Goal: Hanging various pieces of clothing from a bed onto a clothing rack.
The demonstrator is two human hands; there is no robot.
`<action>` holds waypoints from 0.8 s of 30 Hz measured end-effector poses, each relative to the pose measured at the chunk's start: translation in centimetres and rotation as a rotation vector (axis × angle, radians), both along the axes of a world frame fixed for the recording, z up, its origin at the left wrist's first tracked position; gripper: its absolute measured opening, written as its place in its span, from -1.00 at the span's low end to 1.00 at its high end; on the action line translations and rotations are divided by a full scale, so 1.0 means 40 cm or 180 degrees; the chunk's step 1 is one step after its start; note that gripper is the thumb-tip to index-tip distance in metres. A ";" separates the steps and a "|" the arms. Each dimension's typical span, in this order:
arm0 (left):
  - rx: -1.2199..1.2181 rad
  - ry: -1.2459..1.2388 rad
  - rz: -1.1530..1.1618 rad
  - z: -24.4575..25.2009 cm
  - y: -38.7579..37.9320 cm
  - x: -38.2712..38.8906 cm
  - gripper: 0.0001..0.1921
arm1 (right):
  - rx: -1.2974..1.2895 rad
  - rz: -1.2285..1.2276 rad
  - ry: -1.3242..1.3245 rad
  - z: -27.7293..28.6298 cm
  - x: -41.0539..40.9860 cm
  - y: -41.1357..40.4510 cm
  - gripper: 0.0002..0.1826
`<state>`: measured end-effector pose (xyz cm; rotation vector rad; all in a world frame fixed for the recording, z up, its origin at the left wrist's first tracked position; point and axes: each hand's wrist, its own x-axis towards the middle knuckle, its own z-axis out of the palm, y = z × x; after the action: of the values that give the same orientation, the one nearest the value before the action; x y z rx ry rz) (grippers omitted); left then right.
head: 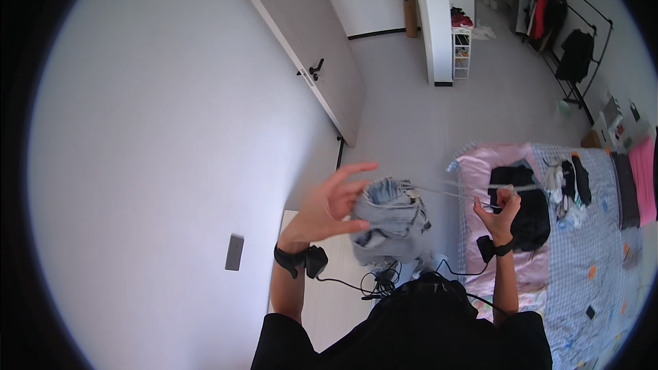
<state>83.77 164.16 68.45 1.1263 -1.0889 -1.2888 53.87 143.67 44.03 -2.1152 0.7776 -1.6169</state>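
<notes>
Light blue denim clothing (393, 221), bunched up, lies or hangs in front of my body, left of the bed. My left hand (336, 205) is at its left side with the fingers spread; the fingertips come close to the denim, and contact is unclear. Pale cords (444, 191) run from the top of the denim to the right. My right hand (498, 210) pinches them between thumb and fingers above the bed. Each wrist wears a black strap with a small wired device.
On the right, the bed (570, 277) bears a black garment (532, 216), socks (581, 180) and a small dark object (590, 312). A pale wooden surface (334, 288) lies below my left arm. Beyond are an ajar door (318, 36), a white shelf rack (461, 54) and a clothes rack (606, 46).
</notes>
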 end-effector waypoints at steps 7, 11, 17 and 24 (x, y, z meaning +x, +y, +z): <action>-0.0239 -0.0266 0.0719 -0.170 -0.160 0.064 -0.29 | 0.2003 0.1676 -0.0374 0.094 0.160 -0.121 -0.18; -0.0275 -0.0723 0.1513 -0.209 -0.320 0.118 -0.46 | 0.1630 0.1307 0.0487 0.099 0.181 -0.259 -0.17; -0.0946 -0.0444 0.1609 -0.309 -0.574 0.295 -0.64 | 0.1397 0.0711 0.0690 0.068 0.283 -0.524 -0.10; -0.2739 -0.2308 0.0673 -0.197 -0.722 0.440 -0.78 | 0.2791 0.1729 -0.0834 -0.013 0.456 -0.667 -0.16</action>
<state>101.35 135.29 60.56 0.9818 -1.7563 -0.1272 72.09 116.98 43.52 -1.2917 0.5899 -0.9639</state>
